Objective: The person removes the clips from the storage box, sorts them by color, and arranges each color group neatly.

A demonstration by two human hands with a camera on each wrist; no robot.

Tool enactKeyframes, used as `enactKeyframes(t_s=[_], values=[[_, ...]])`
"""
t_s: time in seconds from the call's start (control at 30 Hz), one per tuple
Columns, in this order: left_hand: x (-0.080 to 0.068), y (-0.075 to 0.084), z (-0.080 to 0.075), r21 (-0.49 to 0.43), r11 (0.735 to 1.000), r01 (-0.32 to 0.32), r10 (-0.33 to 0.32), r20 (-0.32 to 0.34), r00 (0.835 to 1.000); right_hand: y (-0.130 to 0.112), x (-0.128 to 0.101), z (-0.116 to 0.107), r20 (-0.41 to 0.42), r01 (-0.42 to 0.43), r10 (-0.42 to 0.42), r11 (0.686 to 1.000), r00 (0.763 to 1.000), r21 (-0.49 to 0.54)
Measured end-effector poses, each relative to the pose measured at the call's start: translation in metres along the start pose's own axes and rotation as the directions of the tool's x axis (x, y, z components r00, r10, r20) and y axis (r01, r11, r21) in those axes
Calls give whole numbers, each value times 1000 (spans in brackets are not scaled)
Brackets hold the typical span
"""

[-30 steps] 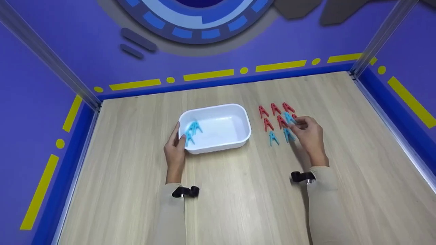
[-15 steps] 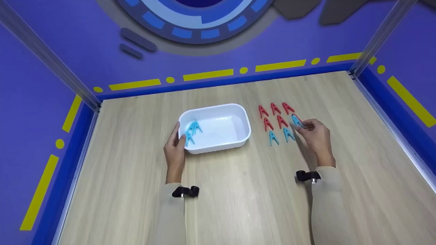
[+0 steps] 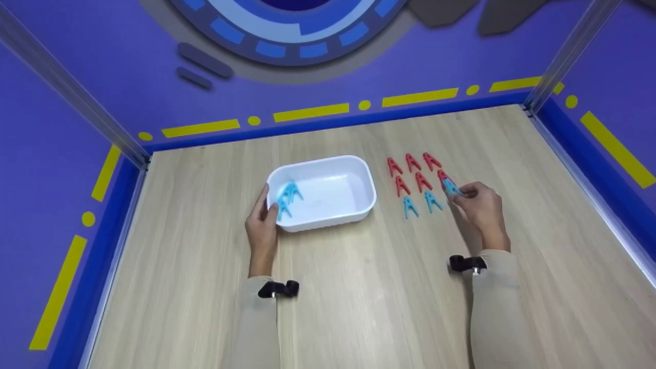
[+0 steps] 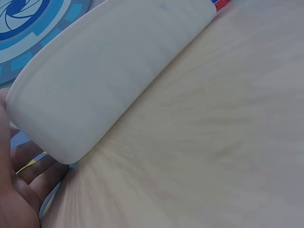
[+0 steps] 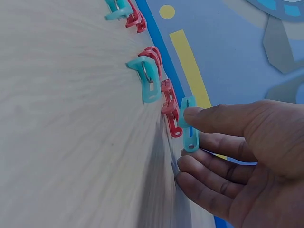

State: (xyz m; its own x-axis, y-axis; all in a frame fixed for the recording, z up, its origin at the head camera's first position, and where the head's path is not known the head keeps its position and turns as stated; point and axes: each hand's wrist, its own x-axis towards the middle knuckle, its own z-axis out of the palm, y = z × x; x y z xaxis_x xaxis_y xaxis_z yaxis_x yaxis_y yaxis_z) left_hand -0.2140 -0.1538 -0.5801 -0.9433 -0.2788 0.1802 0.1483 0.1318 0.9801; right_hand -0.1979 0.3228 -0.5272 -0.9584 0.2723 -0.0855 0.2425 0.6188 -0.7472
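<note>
My right hand (image 3: 482, 207) pinches a light-blue clothespin (image 5: 190, 137) between thumb and fingers, held at the right end of the clothespin rows. In the head view it overlaps a red clothespin (image 3: 442, 176) of the middle row. Two light-blue clothespins, one at the left (image 3: 410, 207) and one beside it (image 3: 433, 201), lie in the front row. My left hand (image 3: 262, 230) grips the left end of a white plastic tub (image 3: 328, 223), thumb over the rim and fingers along the outside. Inside the tub, several light-blue clothespins (image 3: 293, 192) lie at its left end.
Red clothespins form a back row (image 3: 412, 162) and a middle row (image 3: 402, 186) to the right of the tub. They lie on a light wooden tabletop (image 3: 338, 287). Purple-blue panels (image 3: 318, 92) with yellow marks rise at the back and both sides.
My right hand has moved right and slightly toward me with the light-blue clothespin, from over the middle row to its right end. The left hand and tub stay in place.
</note>
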Motion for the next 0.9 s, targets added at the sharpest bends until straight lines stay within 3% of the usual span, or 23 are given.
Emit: enactKeyframes(t_s=[0.9], values=[[1, 0, -1, 5, 1000, 23, -23, -4, 1000, 1, -1, -6, 55, -144, 145, 989, 988, -37]])
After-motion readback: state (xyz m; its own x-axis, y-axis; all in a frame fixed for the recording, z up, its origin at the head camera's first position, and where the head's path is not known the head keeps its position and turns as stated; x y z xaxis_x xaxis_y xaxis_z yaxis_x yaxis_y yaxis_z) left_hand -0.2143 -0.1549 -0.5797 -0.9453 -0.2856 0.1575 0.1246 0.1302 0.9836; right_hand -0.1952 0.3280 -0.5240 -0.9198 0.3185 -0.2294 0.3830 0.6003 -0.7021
